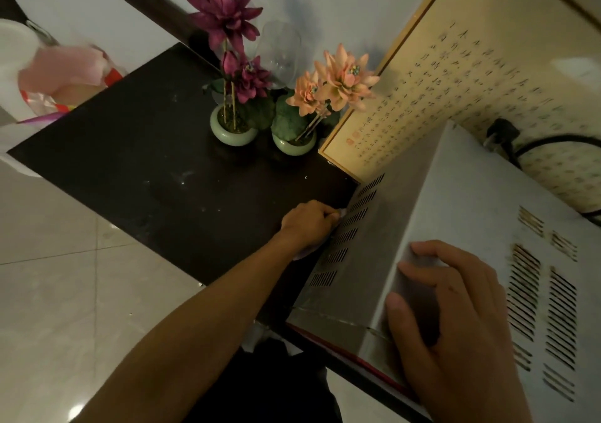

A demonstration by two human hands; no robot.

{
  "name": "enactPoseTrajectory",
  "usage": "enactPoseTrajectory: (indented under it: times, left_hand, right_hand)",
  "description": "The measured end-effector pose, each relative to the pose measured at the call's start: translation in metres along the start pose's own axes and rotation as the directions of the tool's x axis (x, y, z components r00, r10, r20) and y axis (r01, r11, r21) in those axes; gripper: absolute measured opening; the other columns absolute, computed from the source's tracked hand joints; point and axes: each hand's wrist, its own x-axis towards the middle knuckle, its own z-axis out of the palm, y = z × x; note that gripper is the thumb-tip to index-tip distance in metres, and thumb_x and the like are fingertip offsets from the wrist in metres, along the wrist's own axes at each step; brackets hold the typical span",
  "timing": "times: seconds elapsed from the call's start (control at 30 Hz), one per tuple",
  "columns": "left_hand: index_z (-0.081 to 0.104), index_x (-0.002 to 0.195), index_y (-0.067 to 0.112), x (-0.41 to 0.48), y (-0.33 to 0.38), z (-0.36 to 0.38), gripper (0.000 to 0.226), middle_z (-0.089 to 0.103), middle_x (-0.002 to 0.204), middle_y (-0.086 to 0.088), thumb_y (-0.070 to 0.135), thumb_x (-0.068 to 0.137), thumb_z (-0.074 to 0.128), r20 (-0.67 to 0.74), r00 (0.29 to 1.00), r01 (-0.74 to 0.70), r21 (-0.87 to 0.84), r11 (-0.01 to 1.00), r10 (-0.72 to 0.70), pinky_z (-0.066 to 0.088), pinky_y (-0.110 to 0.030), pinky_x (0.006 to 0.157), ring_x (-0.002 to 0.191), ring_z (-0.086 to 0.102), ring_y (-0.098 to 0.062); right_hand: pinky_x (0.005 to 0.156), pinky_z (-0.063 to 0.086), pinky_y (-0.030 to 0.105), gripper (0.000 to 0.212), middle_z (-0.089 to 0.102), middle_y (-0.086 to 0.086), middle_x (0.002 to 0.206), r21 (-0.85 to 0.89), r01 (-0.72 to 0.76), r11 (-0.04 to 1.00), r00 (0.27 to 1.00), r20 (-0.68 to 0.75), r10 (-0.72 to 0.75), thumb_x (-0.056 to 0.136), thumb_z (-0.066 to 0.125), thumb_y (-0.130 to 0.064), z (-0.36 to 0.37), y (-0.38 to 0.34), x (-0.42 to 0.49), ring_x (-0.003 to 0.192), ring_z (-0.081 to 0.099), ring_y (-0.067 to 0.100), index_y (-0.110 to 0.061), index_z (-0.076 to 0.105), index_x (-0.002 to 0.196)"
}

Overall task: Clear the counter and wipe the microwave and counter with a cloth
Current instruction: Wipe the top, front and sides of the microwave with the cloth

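Note:
A white metal microwave with slotted vents stands on the right end of the black counter. My left hand presses a pale cloth against the microwave's vented left side; only small bits of the cloth show past the fingers. My right hand lies flat on the top front corner of the microwave, fingers spread, holding nothing. White specks and smears mark the counter surface.
Two small green pots of artificial flowers, one purple and one peach, stand at the counter's back with a clear wine glass behind. A framed calligraphy panel leans behind the microwave, beside a black plug and cord. Plastic bags sit beyond the left end.

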Motion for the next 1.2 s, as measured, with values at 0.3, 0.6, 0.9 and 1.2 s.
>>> enactPoseTrajectory:
  times: [0.3, 0.6, 0.9, 1.2]
  left_hand:
    - [0.071, 0.117, 0.045, -0.095, -0.048, 0.033, 0.035, 0.075, 0.106, 0.010, 0.058, 0.101, 0.043, -0.072, 0.992, 0.101, -0.045, 0.994, -0.105, 0.058, -0.037, 0.085, 0.091, 0.068, -0.009]
    - [0.073, 0.113, 0.040, -0.138, -0.061, 0.042, 0.040, 0.075, 0.105, 0.010, 0.063, 0.100, 0.042, -0.078, 0.983, 0.165, -0.012, 0.986, -0.165, 0.058, -0.039, 0.087, 0.091, 0.068, -0.009]
    - [0.066, 0.126, 0.048, -0.221, 0.009, 0.039, 0.031, 0.058, 0.099, 0.013, 0.049, 0.100, 0.048, -0.427, 0.893, -0.266, -0.251, 0.931, 0.140, 0.048, -0.019, 0.078, 0.092, 0.061, -0.009]
    - [0.065, 0.126, 0.045, -0.227, -0.005, 0.085, 0.028, 0.060, 0.111, 0.018, 0.043, 0.103, 0.050, -0.605, 0.796, -0.183, -0.263, 0.947, -0.014, 0.050, -0.018, 0.085, 0.103, 0.061, -0.005]
  right_hand:
    - [0.085, 0.047, 0.058, 0.042, 0.057, 0.014, 0.126, -0.033, -0.006, 0.999, 1.000, 0.012, 0.007, 0.082, 0.053, -0.044, 0.000, -0.001, -0.001, 0.112, 0.049, 0.029, -0.011, 0.059, 0.107]
    - [0.092, 0.034, 0.040, 0.045, 0.055, 0.013, 0.127, -0.039, -0.026, 0.999, 0.998, 0.050, 0.028, 0.085, 0.049, -0.045, -0.003, -0.005, -0.001, 0.114, 0.048, 0.030, -0.008, 0.060, 0.109]
    - [0.093, 0.030, 0.035, 0.037, 0.050, 0.009, 0.126, 0.032, 0.020, 0.999, 0.998, 0.054, -0.022, 0.088, 0.051, -0.041, -0.004, -0.001, -0.004, 0.113, 0.043, 0.022, -0.012, 0.054, 0.110]
    - [0.091, 0.031, 0.015, 0.044, 0.040, -0.005, 0.144, 0.169, 0.089, 0.982, 0.974, 0.193, -0.121, 0.088, 0.047, -0.050, -0.024, 0.011, -0.013, 0.129, 0.041, 0.019, -0.024, 0.057, 0.122]
